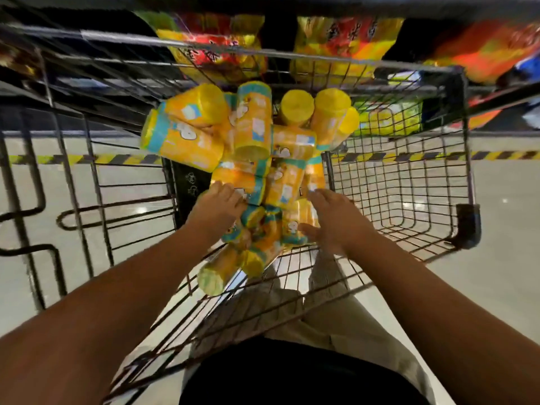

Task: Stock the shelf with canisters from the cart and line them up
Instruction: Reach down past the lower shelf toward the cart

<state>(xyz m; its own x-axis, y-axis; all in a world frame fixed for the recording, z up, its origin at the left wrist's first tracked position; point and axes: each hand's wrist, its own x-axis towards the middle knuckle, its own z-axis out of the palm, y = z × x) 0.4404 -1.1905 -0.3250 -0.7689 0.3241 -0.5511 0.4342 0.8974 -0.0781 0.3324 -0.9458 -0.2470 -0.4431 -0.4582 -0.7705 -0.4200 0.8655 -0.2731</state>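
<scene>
I observe the orange-yellow cylindrical canisters with teal bands (251,133) heaped in the grey wire shopping cart (409,182). The left hand (219,203) and right hand (330,217) are apart, each touching a canister at the near side of the heap. Blur prevents confirming whether either hand grips.
</scene>
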